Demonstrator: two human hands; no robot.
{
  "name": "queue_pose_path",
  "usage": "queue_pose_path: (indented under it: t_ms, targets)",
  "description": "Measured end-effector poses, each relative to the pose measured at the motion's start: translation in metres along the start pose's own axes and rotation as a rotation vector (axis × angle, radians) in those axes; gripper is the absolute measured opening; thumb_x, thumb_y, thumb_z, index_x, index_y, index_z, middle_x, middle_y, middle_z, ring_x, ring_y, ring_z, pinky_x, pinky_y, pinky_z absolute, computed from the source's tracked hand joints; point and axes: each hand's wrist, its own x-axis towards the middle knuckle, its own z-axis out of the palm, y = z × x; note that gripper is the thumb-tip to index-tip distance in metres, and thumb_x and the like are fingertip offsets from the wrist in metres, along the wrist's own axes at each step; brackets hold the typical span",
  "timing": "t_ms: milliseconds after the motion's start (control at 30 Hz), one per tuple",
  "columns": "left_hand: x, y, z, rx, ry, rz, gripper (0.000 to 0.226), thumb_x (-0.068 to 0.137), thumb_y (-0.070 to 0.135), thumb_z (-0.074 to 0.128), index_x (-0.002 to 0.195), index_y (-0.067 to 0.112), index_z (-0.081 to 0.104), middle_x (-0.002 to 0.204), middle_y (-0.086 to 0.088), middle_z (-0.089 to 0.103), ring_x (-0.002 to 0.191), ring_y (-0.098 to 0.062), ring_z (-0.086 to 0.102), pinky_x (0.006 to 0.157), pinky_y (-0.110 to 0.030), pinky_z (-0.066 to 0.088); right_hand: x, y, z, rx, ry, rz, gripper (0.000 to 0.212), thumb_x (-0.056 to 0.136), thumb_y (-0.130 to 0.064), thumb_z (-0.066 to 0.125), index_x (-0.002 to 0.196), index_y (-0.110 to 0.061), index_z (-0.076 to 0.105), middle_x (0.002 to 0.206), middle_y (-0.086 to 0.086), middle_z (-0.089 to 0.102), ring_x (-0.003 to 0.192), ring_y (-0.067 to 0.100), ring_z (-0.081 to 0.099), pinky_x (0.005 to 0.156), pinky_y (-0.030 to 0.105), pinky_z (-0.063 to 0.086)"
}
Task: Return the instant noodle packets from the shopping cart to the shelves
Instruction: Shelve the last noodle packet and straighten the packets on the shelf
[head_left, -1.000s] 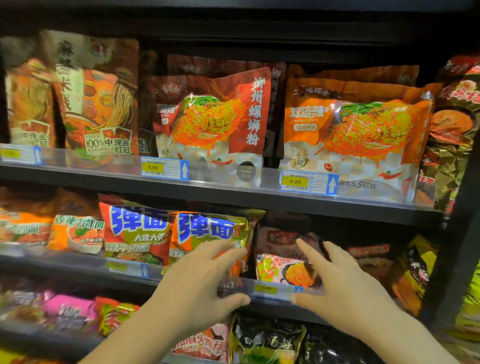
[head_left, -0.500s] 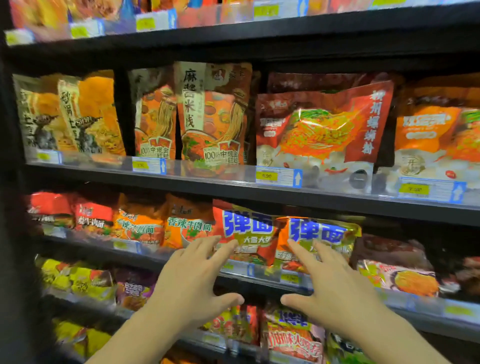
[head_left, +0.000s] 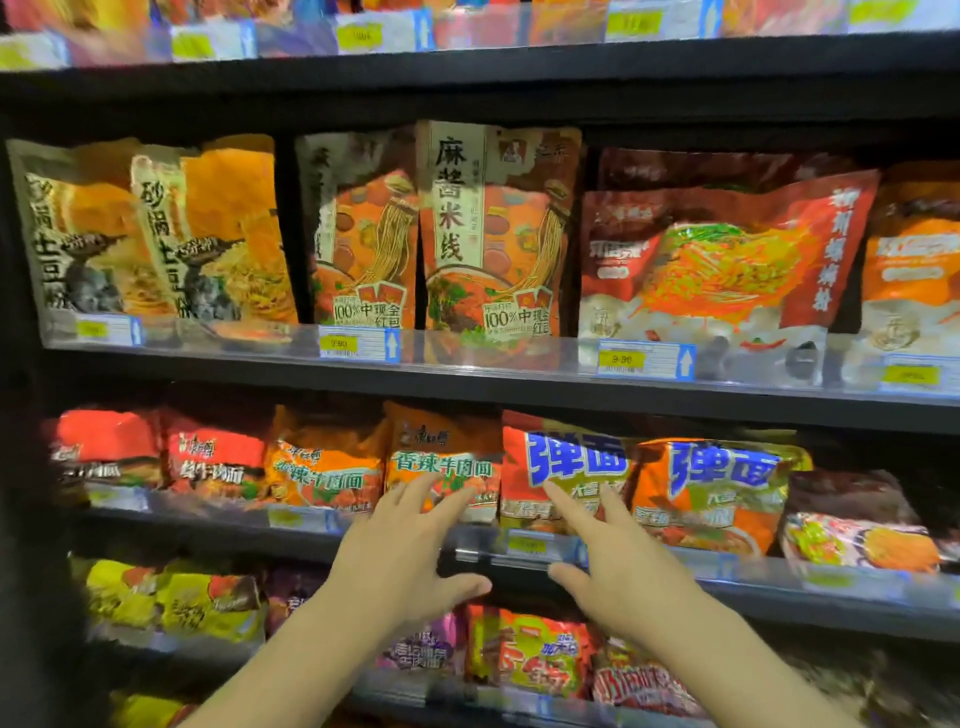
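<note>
On the middle shelf, the orange spicy-beef noodle packets stand upright behind a clear lip, faces out. The left hand reaches toward them, fingers spread and straight, holding nothing, probably to square the row. Just beside it, the right hand, equally empty and spread, points at the red packet with blue lettering. The shopping cart is out of view.

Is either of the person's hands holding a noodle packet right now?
No, the left hand and right hand reach toward the shelf with spread, empty fingers.
</note>
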Motion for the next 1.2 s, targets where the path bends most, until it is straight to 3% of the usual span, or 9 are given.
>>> queue_pose_path:
  t_ms: [200, 333, 433, 567, 700, 767, 867, 1000, 1200]
  targets:
    - [0.024, -0.016, 0.019, 0.011, -0.002, 0.004, 0.091, 0.087, 0.078, 0.05, 0.158, 0.053, -0.002, 0.169, 0.005, 0.008, 0.155, -0.022, 0.017, 0.114, -0.043, 0.042, 0.038, -0.017, 0.008, -0.1, -0.027, 0.051, 0.079, 0.107, -0.039, 0.049, 0.157, -0.053, -0.011, 0.167, 0.025, -0.007, 0.147, 0.042, 0.035, 0.11, 0.042, 0.044]
    - [0.037, -0.02, 0.023, 0.083, 0.034, 0.011, 0.084, 0.091, 0.078, 0.044, 0.158, 0.052, 0.0, 0.163, 0.004, 0.012, 0.146, -0.023, 0.024, 0.101, -0.038, 0.049, 0.068, -0.022, 0.007, -0.174, -0.008, 0.035, 0.076, 0.106, -0.032, 0.048, 0.161, -0.045, -0.003, 0.149, 0.027, 0.034, 0.132, 0.041, 0.046, 0.102, 0.041, 0.046]
    - [0.043, -0.025, 0.023, 0.113, 0.053, 0.01, 0.079, 0.09, 0.079, 0.041, 0.157, 0.053, 0.006, 0.158, 0.005, 0.017, 0.139, -0.023, 0.029, 0.095, -0.035, 0.05, 0.082, -0.026, 0.002, -0.176, -0.053, 0.027, 0.075, 0.104, -0.032, 0.051, 0.162, -0.042, 0.004, 0.143, 0.024, 0.043, 0.127, 0.04, 0.051, 0.097, 0.041, 0.049]
    - [0.042, -0.029, 0.023, 0.122, -0.014, 0.026, 0.082, 0.089, 0.081, 0.04, 0.156, 0.055, 0.0, 0.158, 0.005, 0.013, 0.14, -0.022, 0.027, 0.097, -0.036, 0.05, 0.075, -0.022, -0.002, -0.188, -0.106, -0.009, 0.077, 0.106, -0.039, 0.049, 0.16, -0.046, -0.005, 0.153, 0.025, 0.038, 0.131, 0.038, 0.051, 0.101, 0.039, 0.05]
    - [0.035, -0.031, 0.021, 0.133, -0.092, 0.056, 0.09, 0.088, 0.082, 0.04, 0.155, 0.054, -0.013, 0.164, 0.004, 0.007, 0.147, -0.022, 0.018, 0.104, -0.038, 0.047, 0.06, -0.022, -0.003, -0.187, -0.197, 0.015, 0.084, 0.105, -0.044, 0.05, 0.156, -0.053, -0.017, 0.168, 0.028, 0.001, 0.144, 0.042, 0.042, 0.109, 0.041, 0.047]
    - [0.034, -0.033, 0.023, 0.133, -0.108, 0.063, 0.092, 0.088, 0.083, 0.039, 0.155, 0.052, -0.016, 0.165, 0.004, 0.006, 0.15, -0.022, 0.014, 0.108, -0.039, 0.044, 0.056, -0.027, -0.002, -0.181, -0.199, 0.048, 0.084, 0.105, -0.044, 0.05, 0.155, -0.055, -0.017, 0.168, 0.026, -0.008, 0.145, 0.041, 0.043, 0.109, 0.041, 0.049]
    - [0.044, -0.036, 0.024, 0.144, -0.084, 0.068, 0.089, 0.09, 0.083, 0.034, 0.157, 0.049, -0.012, 0.164, 0.003, 0.009, 0.15, -0.023, 0.014, 0.111, -0.039, 0.041, 0.054, -0.036, 0.0, -0.175, -0.159, 0.088, 0.082, 0.105, -0.045, 0.051, 0.156, -0.054, -0.013, 0.169, 0.024, -0.005, 0.147, 0.04, 0.039, 0.11, 0.044, 0.048]
    - [0.053, -0.035, 0.017, 0.153, -0.13, 0.106, 0.089, 0.087, 0.087, 0.031, 0.16, 0.045, 0.0, 0.165, 0.001, 0.008, 0.15, -0.028, 0.018, 0.108, -0.044, 0.042, 0.047, -0.053, -0.003, -0.201, -0.142, 0.114, 0.082, 0.103, -0.05, 0.053, 0.159, -0.05, -0.007, 0.166, 0.023, 0.019, 0.146, 0.038, 0.04, 0.11, 0.045, 0.046]
    - [0.034, -0.051, 0.02, 0.056, -0.23, 0.176, 0.095, 0.086, 0.086, 0.038, 0.158, 0.048, -0.011, 0.171, 0.003, -0.007, 0.156, -0.028, 0.004, 0.118, -0.05, 0.033, 0.043, -0.09, -0.005, -0.195, -0.07, 0.104, 0.085, 0.099, -0.053, 0.058, 0.161, -0.047, -0.001, 0.169, 0.014, 0.02, 0.148, 0.036, 0.036, 0.112, 0.044, 0.043]
